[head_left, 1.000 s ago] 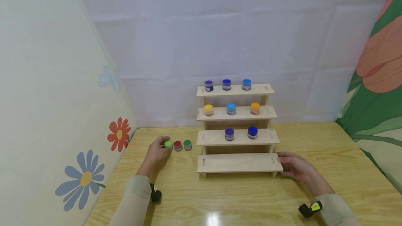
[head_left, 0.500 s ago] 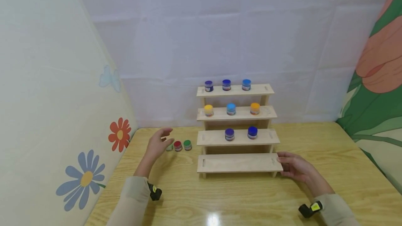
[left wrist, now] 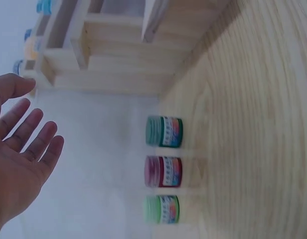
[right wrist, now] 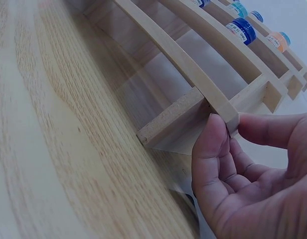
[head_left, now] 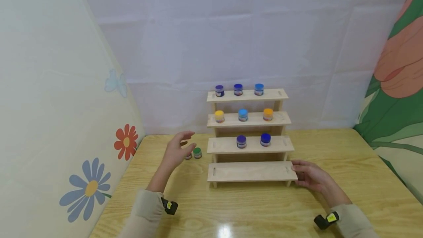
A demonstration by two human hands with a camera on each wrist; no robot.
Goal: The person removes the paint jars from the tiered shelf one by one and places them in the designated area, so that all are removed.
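My left hand (head_left: 176, 150) hovers over the row of small jars left of the stand, fingers spread and holding nothing. Under it in the left wrist view stand a dark green jar (left wrist: 164, 131), a red jar (left wrist: 163, 171) and a light green jar (left wrist: 162, 209), upright on the table. In the head view the hand hides the light green jar and most of the red one. The right hand (head_left: 312, 177) pinches the right end of the lowest shelf board (head_left: 252, 172) of a stepped wooden stand. Thumb and fingers meet that board's corner in the right wrist view.
Purple and blue jars (head_left: 238, 89) stand on the top step. The step below holds a yellow jar (head_left: 219, 116), a light blue jar (head_left: 242, 115) and an orange jar (head_left: 268, 114). Two more jars (head_left: 265, 139) sit on the third step. A white cloth (head_left: 231, 39) hangs behind the table.
The left hand has let go of the light green jar, lifted, and moved right over the red jar. The right hand has stayed on the stand.
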